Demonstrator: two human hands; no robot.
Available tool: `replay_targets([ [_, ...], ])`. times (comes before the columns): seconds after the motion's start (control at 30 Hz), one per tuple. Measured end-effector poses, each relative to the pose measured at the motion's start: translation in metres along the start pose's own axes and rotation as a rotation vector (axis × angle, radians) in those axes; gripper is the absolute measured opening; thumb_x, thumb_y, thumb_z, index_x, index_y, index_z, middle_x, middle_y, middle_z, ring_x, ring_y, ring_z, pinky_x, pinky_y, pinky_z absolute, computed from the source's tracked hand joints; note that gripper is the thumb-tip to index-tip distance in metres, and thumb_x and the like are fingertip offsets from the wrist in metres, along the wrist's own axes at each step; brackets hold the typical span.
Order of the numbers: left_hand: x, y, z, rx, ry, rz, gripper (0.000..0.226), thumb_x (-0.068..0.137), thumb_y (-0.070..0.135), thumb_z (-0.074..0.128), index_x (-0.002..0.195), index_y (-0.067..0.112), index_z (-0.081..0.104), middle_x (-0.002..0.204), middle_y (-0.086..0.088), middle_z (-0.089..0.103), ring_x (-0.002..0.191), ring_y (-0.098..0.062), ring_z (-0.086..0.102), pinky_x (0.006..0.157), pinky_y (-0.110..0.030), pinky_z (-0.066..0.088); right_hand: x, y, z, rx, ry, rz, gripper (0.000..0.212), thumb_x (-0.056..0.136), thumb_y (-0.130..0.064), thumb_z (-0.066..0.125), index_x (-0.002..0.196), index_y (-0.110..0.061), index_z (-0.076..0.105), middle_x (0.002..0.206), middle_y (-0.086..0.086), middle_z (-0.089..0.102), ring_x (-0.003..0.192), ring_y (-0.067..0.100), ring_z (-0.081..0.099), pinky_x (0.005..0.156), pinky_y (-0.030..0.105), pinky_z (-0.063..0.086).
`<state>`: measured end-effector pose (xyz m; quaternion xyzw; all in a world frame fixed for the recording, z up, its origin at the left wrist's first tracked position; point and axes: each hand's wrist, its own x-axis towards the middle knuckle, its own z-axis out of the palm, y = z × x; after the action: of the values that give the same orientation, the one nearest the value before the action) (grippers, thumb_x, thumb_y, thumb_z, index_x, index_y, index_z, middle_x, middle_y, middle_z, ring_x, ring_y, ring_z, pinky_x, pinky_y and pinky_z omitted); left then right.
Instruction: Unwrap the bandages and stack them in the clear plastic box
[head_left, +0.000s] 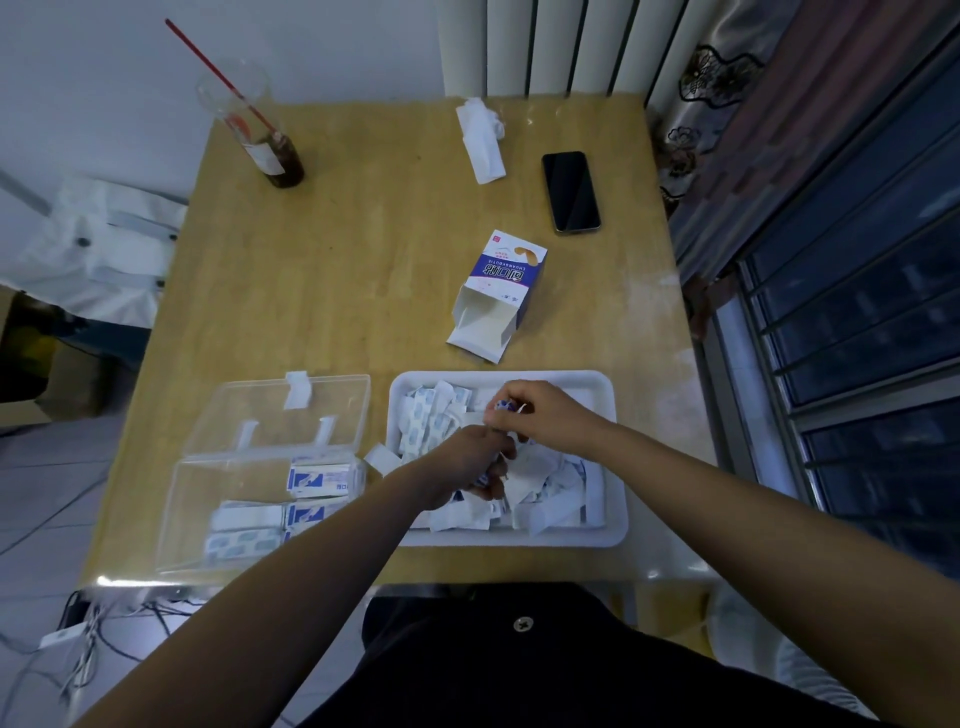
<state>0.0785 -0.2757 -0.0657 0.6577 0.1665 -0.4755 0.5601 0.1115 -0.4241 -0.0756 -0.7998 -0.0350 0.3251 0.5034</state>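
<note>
A white tray (605, 387) at the table's front right holds a heap of wrapped bandages (426, 423) and torn white wrapper scraps (550, 486). Both my hands work over its middle. My right hand (535, 415) pinches one end of a small blue-and-white bandage packet (503, 406). My left hand (470, 465) grips paper just below it, close against the right hand. The clear plastic box (234, 499) stands open to the left of the tray, its lid (280, 415) folded back, with several bandages (311, 480) stacked in its right and front parts.
An open empty bandage carton (501, 293) lies behind the tray. Farther back are a black phone (570, 191), a crumpled white tissue (480, 137) and a plastic cup (260, 130) with a red straw. The table's right edge borders a window.
</note>
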Motion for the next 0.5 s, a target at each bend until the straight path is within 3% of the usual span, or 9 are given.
replay_targets([
  [0.07,-0.002,-0.003,-0.002,-0.028,-0.007,0.008,0.011,0.095,0.017,0.046,0.090,0.008,0.049,0.060,-0.003,0.035,0.047,-0.017,0.039,0.047,-0.021,0.032,-0.002,0.000,0.003,0.031,0.046,0.005,0.021,0.089,-0.026,0.066,0.085,-0.006,0.065,0.083,0.009,0.068,0.066,0.008,0.057,0.063,0.023,0.047],
  [0.13,-0.004,-0.007,-0.006,-0.052,0.016,0.006,0.012,0.094,0.020,0.052,0.096,0.008,0.051,0.063,-0.003,0.039,0.048,-0.016,0.039,0.048,-0.024,0.031,-0.004,-0.002,0.006,0.063,0.108,0.014,0.017,0.092,-0.019,0.060,0.083,-0.005,0.062,0.073,0.003,0.063,0.060,0.005,0.055,0.057,0.016,0.044],
  [0.2,-0.005,-0.010,-0.009,-0.095,0.054,0.006,0.015,0.093,0.021,0.054,0.096,0.007,0.053,0.069,-0.005,0.047,0.051,-0.015,0.042,0.050,-0.025,0.030,-0.004,-0.001,0.009,0.055,0.175,0.035,0.017,0.093,-0.020,0.058,0.082,-0.006,0.060,0.069,0.001,0.058,0.059,0.010,0.052,0.057,0.019,0.042],
  [0.33,-0.005,-0.012,-0.013,-0.306,0.131,0.045,0.009,0.096,0.011,0.048,0.091,0.006,0.053,0.075,-0.007,0.047,0.053,-0.014,0.038,0.048,-0.022,0.031,-0.004,0.001,0.018,0.058,0.225,0.060,0.022,0.095,-0.026,0.057,0.078,-0.010,0.055,0.065,0.000,0.054,0.061,0.018,0.051,0.063,0.030,0.041],
  [0.5,-0.007,-0.010,-0.010,-0.411,0.158,0.163,0.017,0.098,0.005,0.038,0.098,0.004,0.054,0.083,-0.007,0.047,0.060,-0.015,0.045,0.053,-0.024,0.037,-0.002,-0.002,0.028,0.022,0.281,0.057,0.024,0.098,-0.030,0.051,0.086,-0.009,0.057,0.074,0.001,0.058,0.064,0.015,0.053,0.065,0.029,0.041],
])
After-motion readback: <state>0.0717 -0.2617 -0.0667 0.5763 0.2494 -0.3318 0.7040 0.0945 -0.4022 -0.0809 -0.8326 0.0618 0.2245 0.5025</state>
